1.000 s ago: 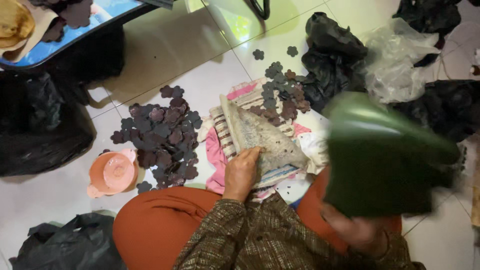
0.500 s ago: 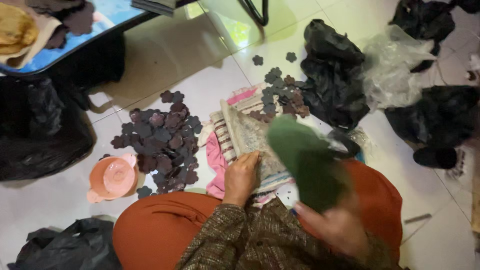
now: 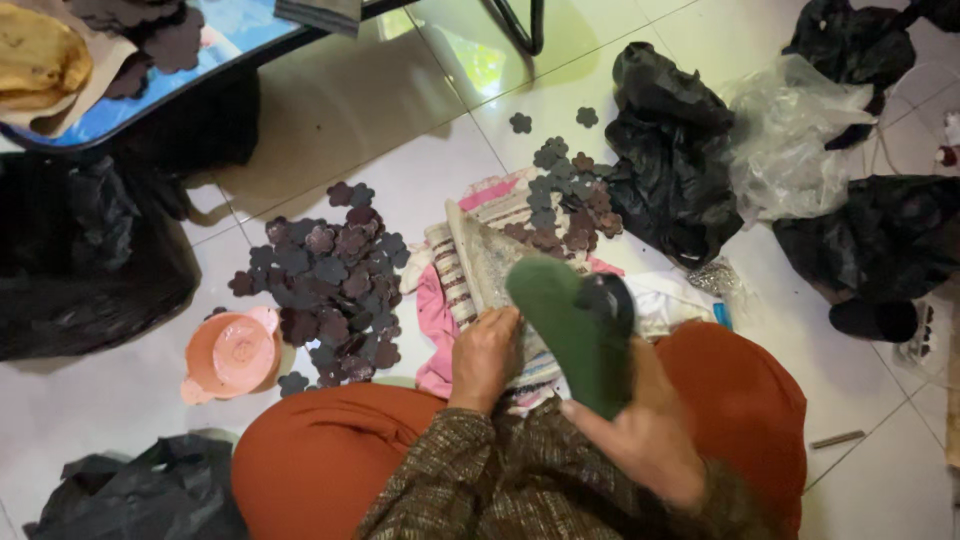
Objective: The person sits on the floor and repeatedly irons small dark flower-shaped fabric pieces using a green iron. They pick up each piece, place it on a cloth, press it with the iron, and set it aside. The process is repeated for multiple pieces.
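**Operator:** White floor tiles fill my view, and I'm seated on them with orange cloth over both knees. Black plastic bags are heaped toward the far right of the floor, with a crumpled clear plastic bag just beside them.

**Colleague:** What are your hands doing?

**Operator:** My right hand is closed around the lower end of a green, flat, oval piece of stiff sheet material, held up on a tilt over my lap. My thumb points toward its near edge. A dark piece sits against its upper right side, too blurred for me to identify.

**Colleague:** And the left?

**Operator:** My left hand rests palm down, fingers curled, on a striped woven cloth with a grey sheet on top, which lies across a pink fabric in front of my knees. I can't tell whether it grips anything or only presses.

**Colleague:** What else lies nearby?

**Operator:** To the left of the cloth there's a wide pile of dark, flower-shaped flat cut-outs. A smaller heap of similar cut-outs lies beyond the cloth, touching its far edge, with a few loose ones further out. A small salmon-pink plastic bowl stands at the near left edge of the big pile.
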{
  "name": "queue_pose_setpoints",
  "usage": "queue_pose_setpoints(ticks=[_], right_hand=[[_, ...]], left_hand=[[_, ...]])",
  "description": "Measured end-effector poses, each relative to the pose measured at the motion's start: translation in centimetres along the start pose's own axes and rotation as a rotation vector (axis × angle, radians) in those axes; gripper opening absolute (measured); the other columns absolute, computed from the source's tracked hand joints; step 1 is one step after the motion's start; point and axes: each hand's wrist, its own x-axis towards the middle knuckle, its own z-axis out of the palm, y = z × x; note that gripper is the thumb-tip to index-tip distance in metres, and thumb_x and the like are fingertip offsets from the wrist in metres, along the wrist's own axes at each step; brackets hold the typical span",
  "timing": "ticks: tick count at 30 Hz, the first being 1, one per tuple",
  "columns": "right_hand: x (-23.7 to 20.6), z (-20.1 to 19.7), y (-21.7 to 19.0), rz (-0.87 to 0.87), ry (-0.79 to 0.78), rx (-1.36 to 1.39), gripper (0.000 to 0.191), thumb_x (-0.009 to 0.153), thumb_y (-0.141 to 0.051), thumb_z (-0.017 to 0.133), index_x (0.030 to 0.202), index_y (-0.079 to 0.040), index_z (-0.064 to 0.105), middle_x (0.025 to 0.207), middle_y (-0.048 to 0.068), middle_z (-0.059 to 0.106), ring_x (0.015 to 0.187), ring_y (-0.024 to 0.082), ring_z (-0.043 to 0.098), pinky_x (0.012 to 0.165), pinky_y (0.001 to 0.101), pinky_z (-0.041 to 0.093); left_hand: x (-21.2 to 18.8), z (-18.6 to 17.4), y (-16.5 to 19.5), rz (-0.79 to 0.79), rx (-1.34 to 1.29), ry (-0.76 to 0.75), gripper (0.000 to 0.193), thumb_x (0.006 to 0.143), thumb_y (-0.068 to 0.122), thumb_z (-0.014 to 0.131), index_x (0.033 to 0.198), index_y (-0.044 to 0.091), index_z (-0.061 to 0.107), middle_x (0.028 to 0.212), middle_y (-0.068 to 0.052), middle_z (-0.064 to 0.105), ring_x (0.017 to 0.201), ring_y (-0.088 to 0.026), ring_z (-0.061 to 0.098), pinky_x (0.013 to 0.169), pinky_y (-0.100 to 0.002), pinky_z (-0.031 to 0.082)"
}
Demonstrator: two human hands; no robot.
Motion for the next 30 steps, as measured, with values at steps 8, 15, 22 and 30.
queue_pose_setpoints(ticks=[8, 15, 22, 30], right_hand=[[1.6, 1.4, 2.1, -0.502, 0.046, -0.056, 0.07, 0.079, -0.031, 0.083, 0.137, -0.006, 0.053, 0.125, 0.015, 0.063, 0.114, 0.032, 0.062, 0.102, 0.0427, 0.049], [6.1, 3.2, 3.8, -0.256, 0.086, -0.04, 0.09, 0.074, -0.033, 0.083, 0.147, 0.0, 0.041, 0.131, 0.024, 0.058, 0.121, 0.039, 0.058, 0.1, 0.0459, 0.045], [10.9, 4.4, 4.8, -0.352, 0.202, -0.312, 0.09, 0.07, -0.028, 0.084, 0.142, 0.006, 0.043, 0.133, 0.028, 0.056, 0.124, 0.047, 0.052, 0.105, 0.0522, 0.041], [8.3, 5.1, 5.0, -0.344, 0.148, 0.168, 0.047, 0.091, -0.011, 0.07, 0.135, -0.003, 0.059, 0.116, 0.013, 0.071, 0.105, 0.022, 0.072, 0.091, 0.0355, 0.059]], left_hand=[[0.5, -0.1, -0.2, -0.011, 0.032, -0.04, 0.013, 0.083, 0.005, 0.066, 0.096, 0.006, 0.069, 0.087, -0.014, 0.069, 0.076, -0.034, 0.068, 0.065, -0.043, 0.055], [0.5, -0.5, 0.6, -0.071, -0.068, -0.052, 0.011, 0.096, 0.011, 0.065, 0.103, 0.006, 0.072, 0.088, -0.013, 0.071, 0.074, -0.03, 0.07, 0.064, -0.04, 0.056], [0.9, -0.9, 1.8, -0.187, -0.186, 0.061, 0.012, 0.095, 0.013, 0.07, 0.102, 0.004, 0.076, 0.09, -0.013, 0.073, 0.076, -0.029, 0.07, 0.066, -0.038, 0.055], [0.0, -2.3, 4.9, -0.173, -0.422, 0.136, 0.014, 0.095, 0.006, 0.071, 0.108, 0.003, 0.075, 0.1, -0.009, 0.078, 0.085, -0.017, 0.075, 0.071, -0.029, 0.058]])
